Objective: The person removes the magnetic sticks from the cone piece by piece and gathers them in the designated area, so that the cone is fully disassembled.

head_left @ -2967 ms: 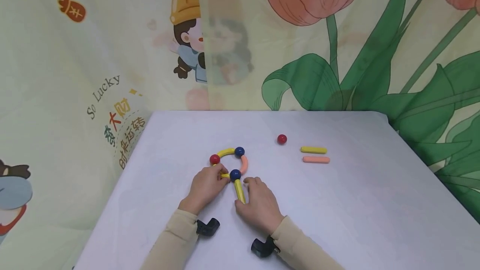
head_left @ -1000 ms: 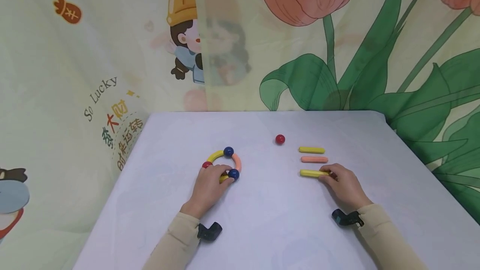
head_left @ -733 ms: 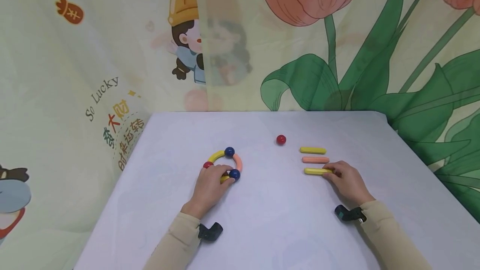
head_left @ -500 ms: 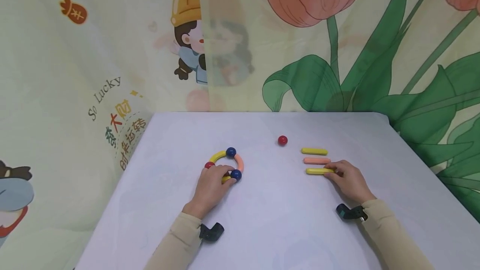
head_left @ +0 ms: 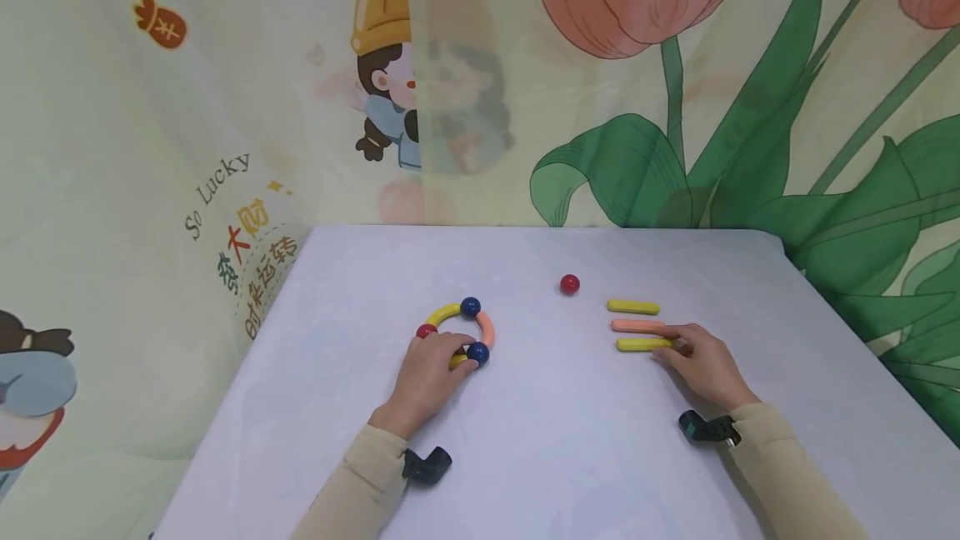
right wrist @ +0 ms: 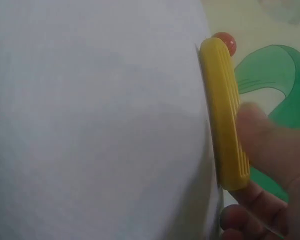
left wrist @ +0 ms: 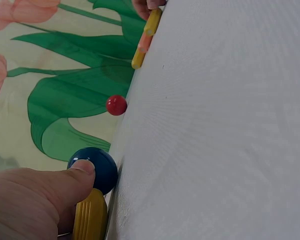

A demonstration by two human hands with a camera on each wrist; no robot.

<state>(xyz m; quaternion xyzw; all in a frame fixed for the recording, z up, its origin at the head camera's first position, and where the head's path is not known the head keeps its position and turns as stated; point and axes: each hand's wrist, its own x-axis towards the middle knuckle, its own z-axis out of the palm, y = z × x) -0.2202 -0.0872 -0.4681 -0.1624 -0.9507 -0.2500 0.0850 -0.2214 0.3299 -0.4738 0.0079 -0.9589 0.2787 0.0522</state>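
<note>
In the head view, my left hand [head_left: 427, 373] pinches the near blue ball [head_left: 477, 354] of a ring of toy building pieces. In the left wrist view its thumb presses on that blue ball [left wrist: 104, 172], with a ribbed yellow curved piece [left wrist: 91, 215] beside it. The ring also has a pink curved piece [head_left: 487, 328], a far blue ball [head_left: 470, 307], a yellow curved piece [head_left: 444, 313] and a red ball [head_left: 426, 331], partly behind my hand. My right hand [head_left: 705, 365] pinches the right end of a straight yellow rod [head_left: 641, 345], lying along the table.
Just beyond the held rod lie a straight pink rod [head_left: 636, 326] and another yellow rod [head_left: 632, 307], roughly parallel. A loose red ball [head_left: 570, 284] sits farther back, left of the rods. The white table [head_left: 555, 457] ends at a printed curtain [head_left: 480, 190].
The yellow rod, which stood against the near blue ball, has been carried right and laid below the other rods by my right hand. My left hand has shifted onto that ball.
</note>
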